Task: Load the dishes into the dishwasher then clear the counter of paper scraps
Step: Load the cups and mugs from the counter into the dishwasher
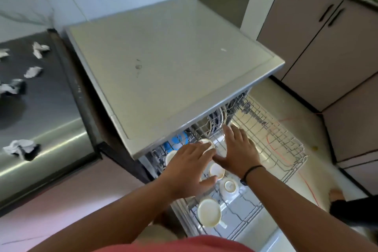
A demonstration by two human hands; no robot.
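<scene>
The dishwasher point(163, 67) stands open with its upper wire rack point(272, 139) pulled out. Several white cups and bowls sit upside down in the rack, among them a mug point(208, 213) near me and a small bowl point(230, 186). My left hand point(190, 170) lies flat, fingers straight, over a white cup point(207, 144) in the rack. My right hand point(238, 149) reaches in beside it, fingers spread and straight, resting over the rack. Crumpled paper scraps point(32, 71) lie on the dark counter point(47, 104) to the left.
Plates stand in the lower rack under the dishwasher top point(216, 118). Brown cabinets point(319, 43) line the right side. A red cord point(286, 161) runs across the pale floor below the rack. Someone's foot point(336, 194) shows at the right.
</scene>
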